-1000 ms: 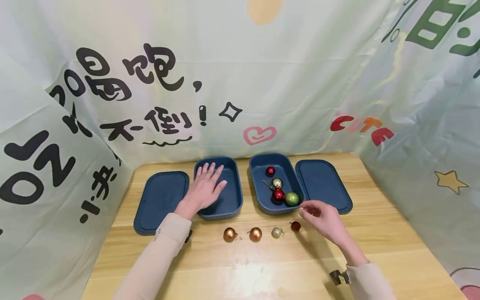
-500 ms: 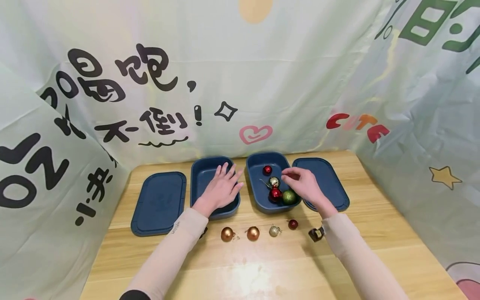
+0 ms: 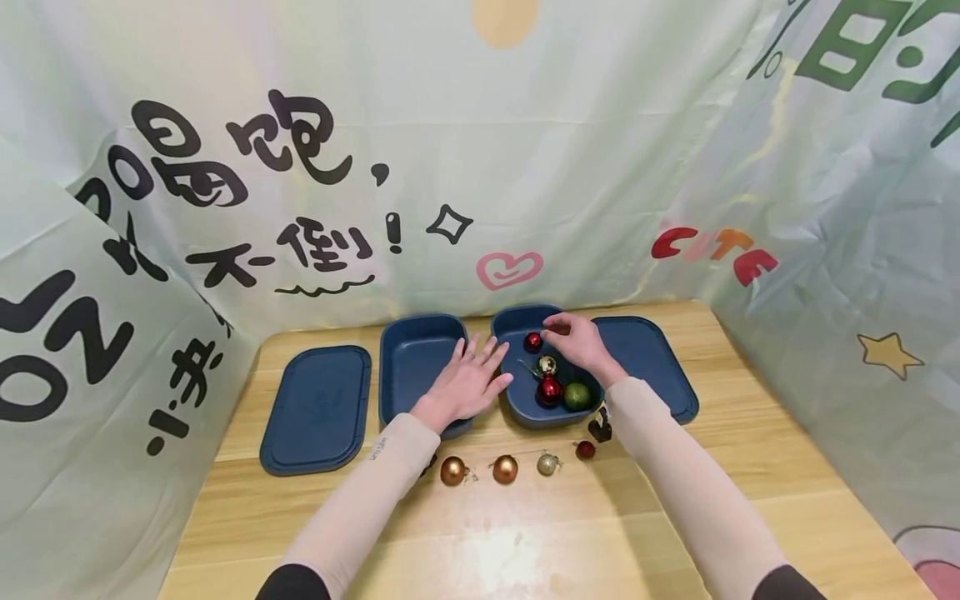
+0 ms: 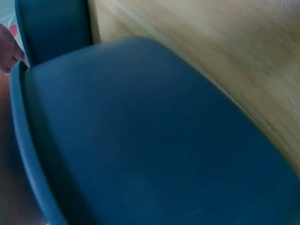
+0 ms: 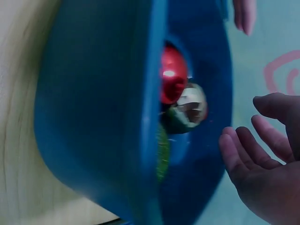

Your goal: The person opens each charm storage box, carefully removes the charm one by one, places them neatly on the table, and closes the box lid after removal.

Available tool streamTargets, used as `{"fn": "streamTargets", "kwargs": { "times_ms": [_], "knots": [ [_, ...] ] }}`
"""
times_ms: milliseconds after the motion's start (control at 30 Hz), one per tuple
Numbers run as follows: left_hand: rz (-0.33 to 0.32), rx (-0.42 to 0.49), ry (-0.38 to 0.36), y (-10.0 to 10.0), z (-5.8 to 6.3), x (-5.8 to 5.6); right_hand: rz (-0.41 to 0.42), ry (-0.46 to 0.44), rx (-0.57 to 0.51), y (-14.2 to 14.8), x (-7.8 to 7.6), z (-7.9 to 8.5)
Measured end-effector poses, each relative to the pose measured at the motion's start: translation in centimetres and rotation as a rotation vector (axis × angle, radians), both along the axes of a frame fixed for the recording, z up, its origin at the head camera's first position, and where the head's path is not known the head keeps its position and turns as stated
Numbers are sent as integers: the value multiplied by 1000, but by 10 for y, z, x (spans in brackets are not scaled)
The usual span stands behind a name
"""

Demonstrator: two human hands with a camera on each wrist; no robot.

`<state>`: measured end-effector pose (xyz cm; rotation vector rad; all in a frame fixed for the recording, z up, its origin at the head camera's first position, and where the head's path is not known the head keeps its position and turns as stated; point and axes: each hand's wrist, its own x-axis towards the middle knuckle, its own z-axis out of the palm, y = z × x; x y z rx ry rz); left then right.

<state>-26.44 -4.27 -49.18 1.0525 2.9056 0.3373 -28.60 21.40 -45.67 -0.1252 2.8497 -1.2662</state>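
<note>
My left hand (image 3: 471, 379) is spread with straight fingers over the right rim of the left blue box (image 3: 416, 354), its fingertips reaching toward the right box. Over the right wall of the right blue box (image 3: 517, 321) hovers my right hand (image 3: 577, 340), fingertips beside a small red bauble (image 3: 533, 341). The right wrist view shows that hand (image 5: 267, 159) loosely curved, holding nothing. Inside the same box lie a shiny gold bauble (image 3: 547, 365), a larger red bauble (image 3: 550, 390) and a glittery green bauble (image 3: 577, 397). The left box's visible floor is bare.
In front of the boxes, a row holds two copper baubles (image 3: 453, 471), a glittery pale gold one (image 3: 547, 463) and a dark red one (image 3: 586, 450). Blue lids lie flat at left (image 3: 318, 408) and right (image 3: 648, 367). A printed cloth (image 3: 420, 167) hangs behind the table.
My right hand has moved from the right box's front corner, inward and back over the box. The left hand has slid rightward from above the left box's middle. The baubles keep their places.
</note>
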Motion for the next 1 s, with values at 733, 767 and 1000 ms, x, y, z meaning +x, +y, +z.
{"fn": "streamTargets", "kwargs": {
  "times_ms": [733,767,1000],
  "knots": [
    [-4,-43,-33,10,-9,2,-4,-140,16,-9,-26,-28],
    [-1,-41,-36,10,-9,2,-5,-136,23,-10,-26,-29],
    [23,-43,-40,9,-8,3,-16,-115,61,-11,-25,-37]
  ]
}}
